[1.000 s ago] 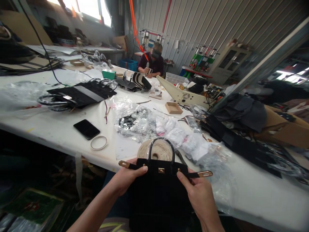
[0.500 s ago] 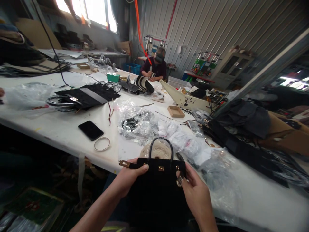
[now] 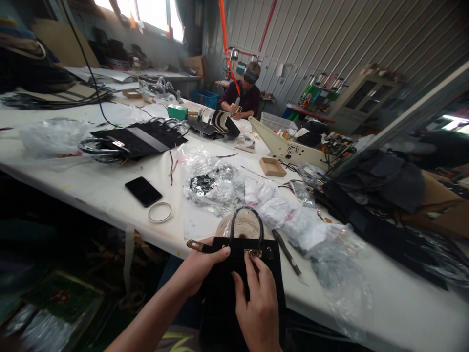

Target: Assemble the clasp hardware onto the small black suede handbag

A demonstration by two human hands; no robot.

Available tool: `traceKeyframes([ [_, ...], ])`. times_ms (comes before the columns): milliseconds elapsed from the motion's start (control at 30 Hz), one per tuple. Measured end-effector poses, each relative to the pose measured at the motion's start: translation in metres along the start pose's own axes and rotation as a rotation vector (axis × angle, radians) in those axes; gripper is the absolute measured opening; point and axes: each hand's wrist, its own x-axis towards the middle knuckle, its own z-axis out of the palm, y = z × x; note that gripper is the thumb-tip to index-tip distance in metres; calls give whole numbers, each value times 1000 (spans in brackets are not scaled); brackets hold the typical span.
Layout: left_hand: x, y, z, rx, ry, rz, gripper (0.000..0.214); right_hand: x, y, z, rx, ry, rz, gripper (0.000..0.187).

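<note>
A small black handbag [image 3: 223, 303] with gold-coloured fittings stands upright in front of me, its handle [image 3: 247, 209] raised. My left hand [image 3: 201, 266] grips its upper left edge, thumb on the front and fingers behind. Beside that hand, a strap end with a gold metal plate [image 3: 195, 245] sticks out to the left. My right hand [image 3: 258, 298] is on the bag's front, its fingertips on the metal plate of the right strap [image 3: 253, 253] at the middle lock. Its thumb is bent and apart from the plate. The lock is partly hidden under fingers and plate.
Behind the bag sits a cream thread spool [image 3: 240, 226]. A dark narrow tool [image 3: 287, 252] lies to the right. Plastic bags [image 3: 216, 188], a phone [image 3: 143, 191], a ring-shaped band [image 3: 159, 212] and a cardboard box [image 3: 272, 167] lie on the white table [image 3: 164, 239]. A co-worker [image 3: 246, 95] sits opposite.
My right hand has moved left from the bag's right edge to its middle, bringing the right strap's metal plate to the lock. The left hand keeps its hold. The view has shifted slightly.
</note>
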Motion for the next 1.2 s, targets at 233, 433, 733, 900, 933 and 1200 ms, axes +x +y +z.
traceKeyframes([
  [233,7,-14,-6,21,51,12,39,-4,8,11,-12,-107,-4,45],
  [433,12,-27,-9,-23,86,-34,43,-10,9,23,62,-132,68,39],
  [733,2,-12,-1,-21,87,-53,44,-4,5,2,107,-111,108,40],
  [900,-16,8,14,-97,-177,-46,61,-2,-35,-33,26,-33,222,109],
  [933,-20,13,18,-78,-240,-34,71,1,-44,-39,13,-22,251,123],
  [1200,-45,81,100,121,-957,56,118,8,-31,-123,78,266,398,113],
])
